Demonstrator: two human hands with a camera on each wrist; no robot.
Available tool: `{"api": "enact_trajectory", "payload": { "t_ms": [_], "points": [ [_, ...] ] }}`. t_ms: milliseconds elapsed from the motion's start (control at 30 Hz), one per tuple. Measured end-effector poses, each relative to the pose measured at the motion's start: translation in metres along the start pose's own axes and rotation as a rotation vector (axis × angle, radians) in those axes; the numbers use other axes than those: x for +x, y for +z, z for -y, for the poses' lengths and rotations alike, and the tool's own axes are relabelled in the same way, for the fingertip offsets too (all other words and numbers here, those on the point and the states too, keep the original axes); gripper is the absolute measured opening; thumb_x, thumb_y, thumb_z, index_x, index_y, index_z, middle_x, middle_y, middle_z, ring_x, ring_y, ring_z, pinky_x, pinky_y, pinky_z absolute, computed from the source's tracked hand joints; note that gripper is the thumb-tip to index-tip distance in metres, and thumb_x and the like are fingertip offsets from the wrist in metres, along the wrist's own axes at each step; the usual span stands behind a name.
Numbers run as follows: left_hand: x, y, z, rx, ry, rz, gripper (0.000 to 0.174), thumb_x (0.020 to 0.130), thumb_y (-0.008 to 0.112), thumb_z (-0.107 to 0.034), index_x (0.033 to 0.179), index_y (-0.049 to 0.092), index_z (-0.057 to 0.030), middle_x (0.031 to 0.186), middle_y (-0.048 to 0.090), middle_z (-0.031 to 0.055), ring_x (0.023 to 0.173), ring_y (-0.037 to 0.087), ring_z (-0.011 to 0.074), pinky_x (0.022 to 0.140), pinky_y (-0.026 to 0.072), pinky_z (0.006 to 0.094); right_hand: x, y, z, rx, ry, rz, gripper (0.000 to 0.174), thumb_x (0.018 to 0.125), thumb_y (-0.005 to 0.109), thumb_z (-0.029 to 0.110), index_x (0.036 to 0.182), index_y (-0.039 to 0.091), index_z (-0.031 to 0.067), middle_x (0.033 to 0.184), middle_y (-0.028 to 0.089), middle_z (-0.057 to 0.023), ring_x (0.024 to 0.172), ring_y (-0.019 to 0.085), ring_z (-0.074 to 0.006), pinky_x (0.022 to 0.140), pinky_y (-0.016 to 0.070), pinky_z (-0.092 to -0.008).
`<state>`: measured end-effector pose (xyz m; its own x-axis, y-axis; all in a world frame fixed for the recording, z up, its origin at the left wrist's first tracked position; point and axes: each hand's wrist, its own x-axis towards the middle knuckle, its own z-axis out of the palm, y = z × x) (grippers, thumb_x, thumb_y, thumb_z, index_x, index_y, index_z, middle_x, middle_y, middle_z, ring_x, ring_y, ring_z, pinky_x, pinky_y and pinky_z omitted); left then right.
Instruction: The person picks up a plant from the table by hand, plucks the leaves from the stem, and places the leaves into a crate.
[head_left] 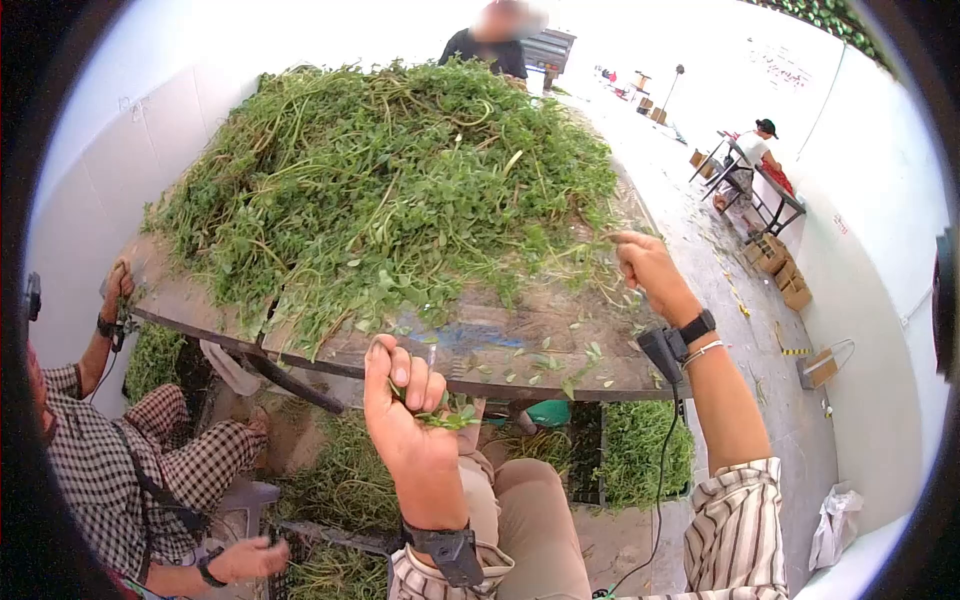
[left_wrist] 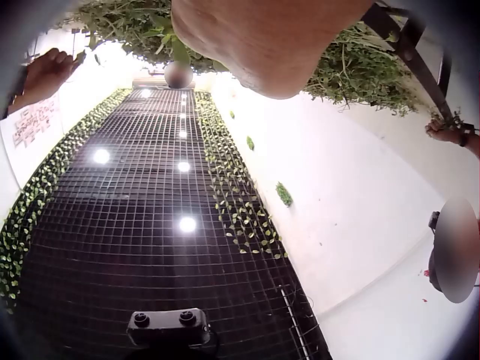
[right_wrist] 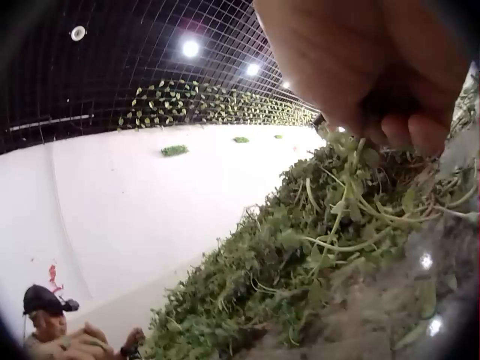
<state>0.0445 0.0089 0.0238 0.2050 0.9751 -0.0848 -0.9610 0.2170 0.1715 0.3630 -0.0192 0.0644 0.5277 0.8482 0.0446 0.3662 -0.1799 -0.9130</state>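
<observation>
A large heap of leafy green stems [head_left: 400, 190] covers much of the wooden table [head_left: 480, 365]. My left hand [head_left: 415, 420], palm up in front of the table's near edge, has its fingers curled round a small bunch of green sprigs [head_left: 450, 415]. Over the right side of the table, my right hand [head_left: 655, 275] bends at the heap's edge. In the right wrist view its fingertips pinch a leafy sprig [right_wrist: 352, 154] just above the heap, the other fingers curled in. The left wrist view shows mostly the back of the left hand [left_wrist: 255, 45].
Loose leaves [head_left: 545, 365] lie along the near table edge. Below stand crates of greens [head_left: 648, 450]. A person in checked clothes [head_left: 120, 480] sits at the left, another person [head_left: 490, 50] behind the heap. Cardboard boxes [head_left: 780, 265] stand by the right wall. A cable [head_left: 660, 500] hangs from my right wrist.
</observation>
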Motion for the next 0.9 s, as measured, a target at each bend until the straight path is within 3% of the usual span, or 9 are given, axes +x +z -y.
{"api": "enact_trajectory", "payload": {
  "t_ms": [100, 167, 367, 467, 600, 700, 733, 833, 900],
  "points": [
    [-0.002, 0.004, 0.001, 0.033, -0.020, 0.003, 0.010, 0.092, 0.051, -0.014, 0.096, 0.051, -0.0041, 0.062, 0.039, -0.0019, 0.045, 0.030, 0.0065, 0.038, 0.0266, 0.0215, 0.008, -0.024, 0.011, 0.344, -0.154, 0.055, 0.039, 0.085, 0.045, 0.009, 0.122, 0.050, -0.0022, 0.072, 0.051, -0.0003, 0.060, 0.046, -0.0076, 0.052, 0.0390, -0.0219],
    [-0.002, 0.002, 0.003, 0.038, -0.025, 0.018, 0.011, 0.092, 0.051, -0.014, 0.096, 0.051, -0.0039, 0.062, 0.039, -0.0021, 0.045, 0.029, 0.0062, 0.038, 0.0261, 0.0213, -0.001, -0.020, 0.031, 0.455, -0.153, -0.013, 0.037, 0.086, 0.047, 0.008, 0.122, 0.050, 0.0002, 0.076, 0.055, -0.0009, 0.064, 0.049, -0.0081, 0.054, 0.0405, -0.0214],
    [-0.009, 0.012, 0.007, 0.091, -0.077, 0.075, 0.013, 0.093, 0.050, -0.016, 0.096, 0.051, -0.0032, 0.063, 0.038, -0.0029, 0.045, 0.027, 0.0048, 0.040, 0.0239, 0.0205, -0.008, -0.014, 0.019, 0.184, 0.006, 0.069, 0.032, 0.086, 0.051, 0.008, 0.118, 0.054, 0.0022, 0.080, 0.062, -0.0021, 0.062, 0.052, -0.0061, 0.057, 0.0454, -0.0202],
    [-0.022, 0.031, 0.011, 0.467, -0.066, 0.068, 0.017, 0.091, 0.053, -0.017, 0.098, 0.055, -0.0014, 0.063, 0.038, -0.0048, 0.047, 0.025, 0.0022, 0.042, 0.0210, 0.0187, -0.022, -0.008, 0.031, 0.108, -0.046, 0.102, 0.028, 0.085, 0.051, 0.008, 0.112, 0.058, 0.0022, 0.078, 0.062, -0.0018, 0.059, 0.051, -0.0054, 0.054, 0.0450, -0.0203],
    [-0.021, 0.022, 0.019, 0.671, -0.081, 0.134, 0.018, 0.090, 0.054, -0.015, 0.098, 0.058, 0.0002, 0.060, 0.039, -0.0057, 0.047, 0.028, 0.0014, 0.042, 0.0212, 0.0188, -0.041, 0.009, 0.043, -0.011, -0.118, 0.163, 0.028, 0.084, 0.050, 0.008, 0.110, 0.059, 0.0023, 0.078, 0.063, -0.0018, 0.061, 0.051, -0.0046, 0.054, 0.0443, -0.0201],
    [-0.018, 0.013, 0.030, 1.218, 0.250, 0.276, 0.021, 0.087, 0.057, -0.009, 0.105, 0.062, -0.0011, 0.068, 0.041, -0.0016, 0.058, 0.037, 0.0084, 0.050, 0.0319, 0.0231, -0.063, 0.021, 0.060, -0.117, -0.169, 0.208, 0.027, 0.083, 0.050, 0.008, 0.109, 0.059, 0.0018, 0.076, 0.064, -0.0026, 0.062, 0.052, -0.0056, 0.056, 0.0438, -0.0215],
    [-0.015, 0.012, 0.035, 1.337, 0.505, 0.365, 0.028, 0.085, 0.058, -0.007, 0.112, 0.060, -0.0017, 0.071, 0.043, 0.0021, 0.064, 0.042, 0.0131, 0.056, 0.0364, 0.0252, -0.070, 0.025, 0.064, -0.183, -0.198, 0.241, 0.027, 0.083, 0.050, 0.008, 0.108, 0.058, 0.0012, 0.075, 0.064, -0.0030, 0.063, 0.053, -0.0066, 0.057, 0.0438, -0.0227],
    [-0.027, 0.024, 0.039, 1.504, 0.485, 0.356, 0.028, 0.086, 0.056, -0.008, 0.112, 0.060, -0.0004, 0.073, 0.044, 0.0030, 0.068, 0.043, 0.0133, 0.063, 0.0376, 0.0252, -0.090, 0.036, 0.068, -0.170, -0.316, 0.289, 0.027, 0.082, 0.050, 0.008, 0.106, 0.057, 0.0004, 0.072, 0.064, -0.0050, 0.065, 0.056, -0.0092, 0.061, 0.0446, -0.0255],
    [-0.029, 0.023, 0.044, 1.531, 0.507, 0.394, 0.029, 0.085, 0.056, -0.006, 0.113, 0.060, -0.0017, 0.073, 0.044, 0.0057, 0.065, 0.043, 0.0136, 0.060, 0.0373, 0.0253, -0.103, 0.041, 0.078, -0.228, -0.369, 0.308, 0.027, 0.081, 0.052, 0.007, 0.108, 0.056, 0.0004, 0.074, 0.064, -0.0089, 0.066, 0.058, -0.0137, 0.063, 0.0457, -0.0272]
  ]
}}
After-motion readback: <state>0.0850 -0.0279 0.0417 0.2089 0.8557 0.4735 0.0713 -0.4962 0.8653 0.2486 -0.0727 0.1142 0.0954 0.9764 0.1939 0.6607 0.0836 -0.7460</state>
